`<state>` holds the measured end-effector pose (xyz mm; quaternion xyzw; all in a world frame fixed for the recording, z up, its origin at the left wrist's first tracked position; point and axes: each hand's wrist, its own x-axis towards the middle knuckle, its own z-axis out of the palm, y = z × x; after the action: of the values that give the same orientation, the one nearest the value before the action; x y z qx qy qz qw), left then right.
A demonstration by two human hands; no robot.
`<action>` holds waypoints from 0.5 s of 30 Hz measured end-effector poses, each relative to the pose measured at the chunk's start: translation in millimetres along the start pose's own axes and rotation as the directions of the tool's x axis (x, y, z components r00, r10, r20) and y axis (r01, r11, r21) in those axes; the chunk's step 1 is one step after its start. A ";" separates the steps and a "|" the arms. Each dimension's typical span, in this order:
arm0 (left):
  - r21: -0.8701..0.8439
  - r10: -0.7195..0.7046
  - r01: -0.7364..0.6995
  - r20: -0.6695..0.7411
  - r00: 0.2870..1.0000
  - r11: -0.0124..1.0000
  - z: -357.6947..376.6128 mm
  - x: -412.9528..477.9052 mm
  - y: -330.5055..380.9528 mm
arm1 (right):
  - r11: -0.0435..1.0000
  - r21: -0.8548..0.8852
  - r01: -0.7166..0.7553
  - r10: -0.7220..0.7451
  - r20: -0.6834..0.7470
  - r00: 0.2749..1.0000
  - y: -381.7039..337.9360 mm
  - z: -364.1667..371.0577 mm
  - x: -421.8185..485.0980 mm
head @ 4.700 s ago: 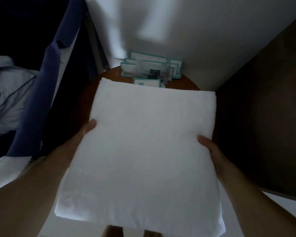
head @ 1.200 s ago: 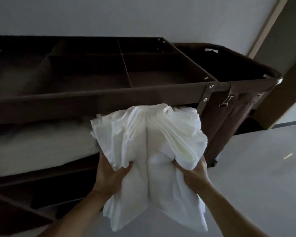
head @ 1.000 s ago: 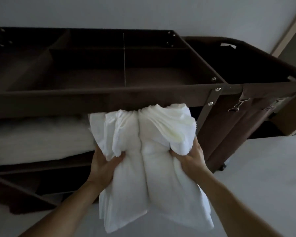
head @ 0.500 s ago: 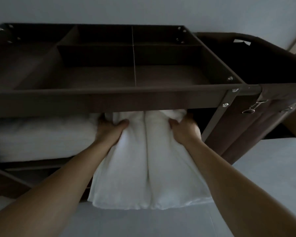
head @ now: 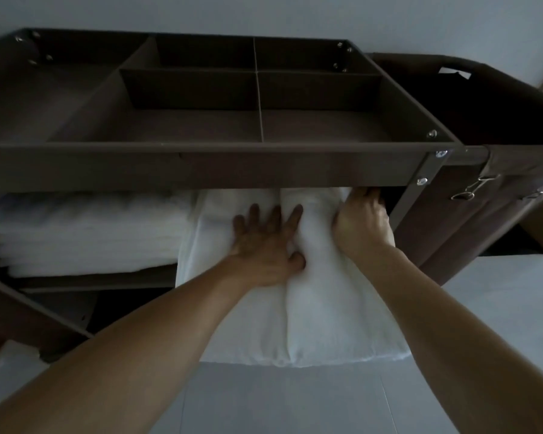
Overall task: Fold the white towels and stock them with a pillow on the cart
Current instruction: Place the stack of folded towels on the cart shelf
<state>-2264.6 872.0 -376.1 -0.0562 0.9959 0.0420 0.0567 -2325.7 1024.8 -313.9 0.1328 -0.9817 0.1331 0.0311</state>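
Observation:
A white pillow (head: 323,321), folded in two down its middle, lies half inside the middle shelf of the dark brown cart (head: 201,166), its near end sticking out. My left hand (head: 265,245) presses flat on top of it with fingers spread. My right hand (head: 362,223) pushes on the pillow's right side, fingertips reaching under the top tray. A stack of folded white towels (head: 82,233) fills the left part of the same shelf, right beside the pillow.
The cart's top tray (head: 257,126) is split into several compartments by dividers. A dark fabric bag (head: 496,195) hangs on the cart's right end, held by metal clips. A lower shelf (head: 54,311) shows below the towels. Pale floor (head: 295,402) lies in front.
I carried the pillow to the cart and pushed it into the middle shelf. My hands went from gripping its bunched end to pressing on it; the left hand opened flat.

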 end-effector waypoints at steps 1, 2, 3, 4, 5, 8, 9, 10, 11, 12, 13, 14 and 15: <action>0.009 -0.011 0.011 0.013 1.000 1.000 2.2 4.0 -1.4 | 0.997 -0.054 0.048 -0.052 -0.063 0.997 -1.5 -0.8 -11.0; 0.022 -0.026 0.025 0.023 0.999 0.999 3.2 6.5 -0.7 | 0.984 -0.124 0.125 -0.142 -0.138 0.980 -3.5 1.6 -23.6; 0.042 -0.038 0.036 0.034 0.999 0.998 2.8 7.7 1.2 | 0.956 -0.186 0.228 -0.264 -0.199 0.944 -5.3 4.5 -35.6; 0.066 -0.043 0.040 0.040 0.998 0.997 2.3 8.3 3.1 | 0.912 -0.226 0.342 -0.390 -0.219 0.894 -5.2 8.6 -43.6; 0.087 -0.042 0.039 0.035 0.999 0.995 2.7 8.7 3.9 | 0.873 -0.239 0.425 -0.467 -0.157 0.870 -3.5 11.4 -47.0; 0.089 -0.001 0.003 -0.020 1.000 0.996 7.3 6.2 -7.3 | 0.920 -0.157 0.360 -0.348 0.097 0.932 9.6 16.0 -26.3; 0.083 0.018 -0.014 -0.044 0.999 0.996 9.3 5.0 -13.4 | 0.944 -0.146 0.295 -0.276 0.136 0.952 14.2 18.7 -18.0; 0.074 0.028 -0.023 -0.067 0.997 0.997 11.1 3.5 -19.4 | 0.960 -0.135 0.244 -0.224 0.151 0.963 16.4 22.2 -11.6; 0.061 0.025 -0.020 -0.087 0.996 0.998 12.4 2.2 -25.1 | 0.973 -0.111 0.204 -0.185 0.160 0.970 16.5 26.0 -6.8; 0.044 0.012 -0.007 -0.106 0.994 0.999 13.9 1.5 -30.1 | 0.982 -0.089 0.168 -0.151 0.170 0.974 15.6 29.8 -3.6; 0.027 -0.007 0.010 -0.121 0.993 1.000 16.3 1.2 -34.1 | 0.987 -0.084 0.133 -0.116 0.187 0.975 14.8 32.7 -1.2; 0.013 -0.025 0.027 -0.131 0.991 1.000 18.7 1.3 -37.0 | 0.990 -0.096 0.105 -0.083 0.209 0.974 14.4 35.1 0.6; 0.007 -0.035 0.036 -0.133 0.991 0.999 21.0 1.2 -39.2 | 0.990 -0.112 0.083 -0.056 0.229 0.972 13.7 37.6 2.2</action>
<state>-2258.9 834.9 -400.1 -0.0763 0.9965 0.0326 -0.0087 -2332.5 1026.8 -353.3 0.1793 -0.9798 0.0563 -0.0680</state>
